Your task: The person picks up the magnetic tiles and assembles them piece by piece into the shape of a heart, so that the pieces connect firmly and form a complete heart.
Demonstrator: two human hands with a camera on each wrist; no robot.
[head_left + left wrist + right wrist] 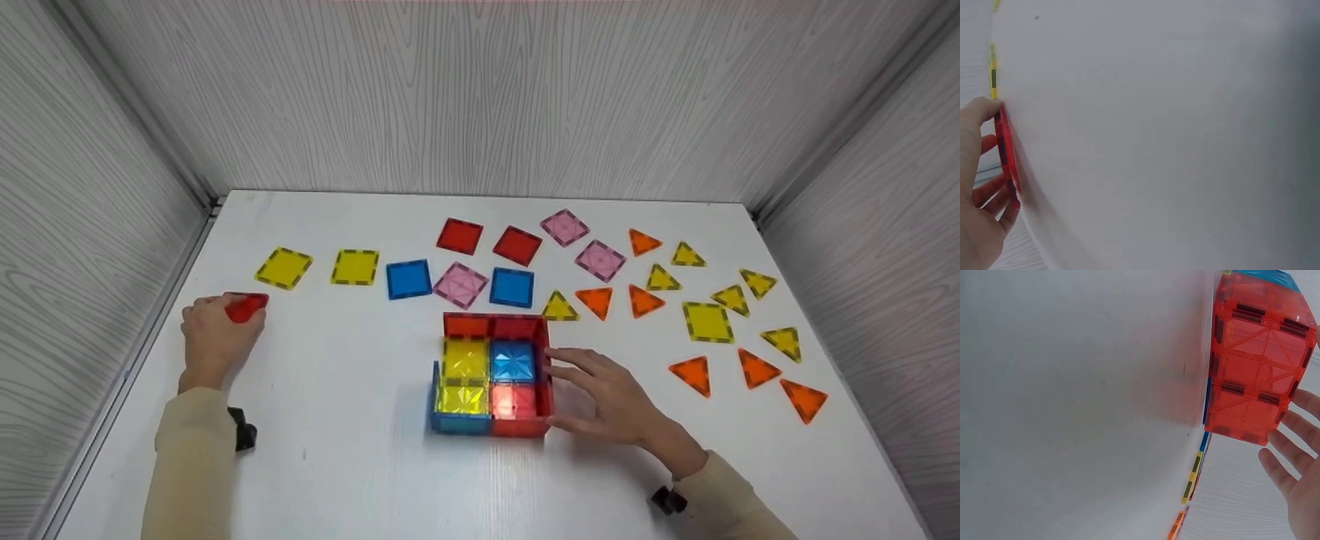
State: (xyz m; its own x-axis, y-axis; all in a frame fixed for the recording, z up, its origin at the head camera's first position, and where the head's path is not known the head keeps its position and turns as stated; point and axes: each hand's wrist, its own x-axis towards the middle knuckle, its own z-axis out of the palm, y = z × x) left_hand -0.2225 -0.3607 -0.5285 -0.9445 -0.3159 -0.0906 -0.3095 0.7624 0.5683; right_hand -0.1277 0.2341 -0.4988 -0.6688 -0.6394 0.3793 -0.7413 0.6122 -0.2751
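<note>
At the left side of the table my left hand (217, 334) grips a red magnetic tile (246, 307), thumb on one edge and fingers on the other. The left wrist view shows this red tile (1008, 146) nearly edge-on. Near the middle stands an open-topped box (461, 425) of magnetic tiles. Its floor has two yellow tiles, one blue and one red. Red walls line the back and right; the front is blue and red, and a blue tile stands at the front left. My right hand (611, 397) touches the red right wall (1261, 354) with spread fingertips.
Behind the box lie flat red (460, 236), blue (409, 279) and pink squares (565, 227). Two yellow squares (355, 267) lie further left. Several orange (757, 368) and yellow triangles (782, 343) are scattered at right around a yellow square (707, 322). Pale panels (480, 97) enclose the table.
</note>
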